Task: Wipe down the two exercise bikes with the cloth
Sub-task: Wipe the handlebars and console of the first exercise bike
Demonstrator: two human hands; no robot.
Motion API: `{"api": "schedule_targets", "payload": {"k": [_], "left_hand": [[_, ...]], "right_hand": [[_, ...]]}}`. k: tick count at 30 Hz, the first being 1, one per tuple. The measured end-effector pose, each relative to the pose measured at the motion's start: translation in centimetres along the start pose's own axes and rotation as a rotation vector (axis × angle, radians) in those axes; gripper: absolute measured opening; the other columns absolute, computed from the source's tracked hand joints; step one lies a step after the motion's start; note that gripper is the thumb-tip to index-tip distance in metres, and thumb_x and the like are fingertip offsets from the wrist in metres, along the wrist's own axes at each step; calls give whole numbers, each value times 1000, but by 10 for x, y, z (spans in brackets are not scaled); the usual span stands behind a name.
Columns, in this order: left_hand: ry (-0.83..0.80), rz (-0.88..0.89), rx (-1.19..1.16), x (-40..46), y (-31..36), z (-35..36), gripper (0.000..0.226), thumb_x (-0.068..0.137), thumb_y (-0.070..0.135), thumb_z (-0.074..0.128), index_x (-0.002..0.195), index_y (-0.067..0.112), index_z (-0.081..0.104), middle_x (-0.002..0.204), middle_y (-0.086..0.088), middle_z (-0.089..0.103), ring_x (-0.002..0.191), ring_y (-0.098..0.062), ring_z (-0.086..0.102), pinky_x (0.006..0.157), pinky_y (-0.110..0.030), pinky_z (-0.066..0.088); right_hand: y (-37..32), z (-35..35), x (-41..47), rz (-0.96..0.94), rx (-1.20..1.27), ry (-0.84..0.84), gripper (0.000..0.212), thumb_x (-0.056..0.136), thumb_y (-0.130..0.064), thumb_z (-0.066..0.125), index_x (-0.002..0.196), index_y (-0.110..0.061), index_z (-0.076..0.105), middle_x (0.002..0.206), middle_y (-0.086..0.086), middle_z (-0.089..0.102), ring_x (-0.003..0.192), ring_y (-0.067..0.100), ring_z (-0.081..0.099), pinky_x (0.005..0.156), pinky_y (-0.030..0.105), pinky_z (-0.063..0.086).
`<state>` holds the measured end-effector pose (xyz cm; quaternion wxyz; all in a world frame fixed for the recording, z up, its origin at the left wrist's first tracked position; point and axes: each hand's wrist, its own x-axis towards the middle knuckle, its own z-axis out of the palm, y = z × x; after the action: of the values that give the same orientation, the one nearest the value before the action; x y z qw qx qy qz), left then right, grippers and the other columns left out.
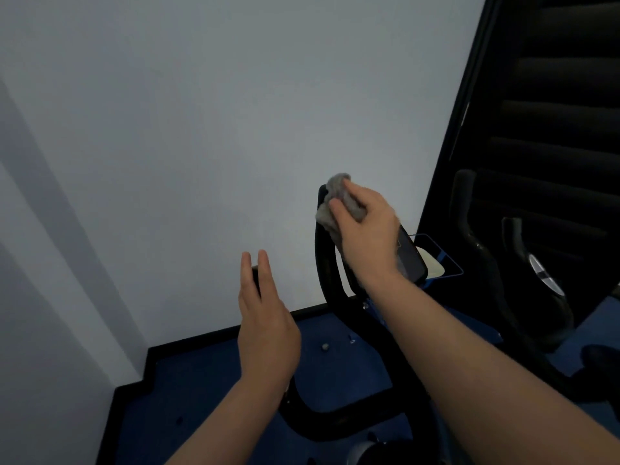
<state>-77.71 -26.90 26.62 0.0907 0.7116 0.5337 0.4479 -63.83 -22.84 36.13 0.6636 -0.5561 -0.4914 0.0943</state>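
At the tip of the near bike's right handlebar, my right hand clutches the grey cloth, bunched against the bar end. My left hand hangs released, fingers straight, just in front of the left bar end. Risk noted: a phone sits on the console right beside my right wrist; a careless downward stroke could knock it off. Second bike stands to the right; I judge it not yet attended to

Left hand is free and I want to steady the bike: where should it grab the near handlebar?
Probably the left horn's upright black tip, just beyond the open left hand. Come from the near side and wrap the fingers round it; the right hand presses the cloth on the other horn.
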Motion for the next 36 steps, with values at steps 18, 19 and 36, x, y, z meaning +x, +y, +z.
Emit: {"api": "schedule_targets", "payload": {"k": [18,19,36], "left_hand": [[-7,-48,15,1,1,0,85,93,-7,42,150,29,-9,159,9,-16,138,-20,25,71,-22,50],[-8,-48,18,1,0,0,85,93,-7,42,151,28,-8,159,8,-16,137,-20,26,71,-21,49],[29,-9,35,0,-2,-2,73,96,-3,39,155,24,5,161,7,-9,140,-18,21,84,-18,35]], "right_hand": [[13,-3,-31,-470,-697,-283,24,85,-9,68,108,-12,70,110,8,52,97,24,51,61,35,51],[18,-6,-41,-435,-698,-345,23,87,-12,66,109,-12,70,110,7,52,97,23,52,65,37,52],[22,-76,-38,-63,-435,-945,26,77,-13,77,90,-36,75,99,-12,54,92,1,55,82,13,43]]}}
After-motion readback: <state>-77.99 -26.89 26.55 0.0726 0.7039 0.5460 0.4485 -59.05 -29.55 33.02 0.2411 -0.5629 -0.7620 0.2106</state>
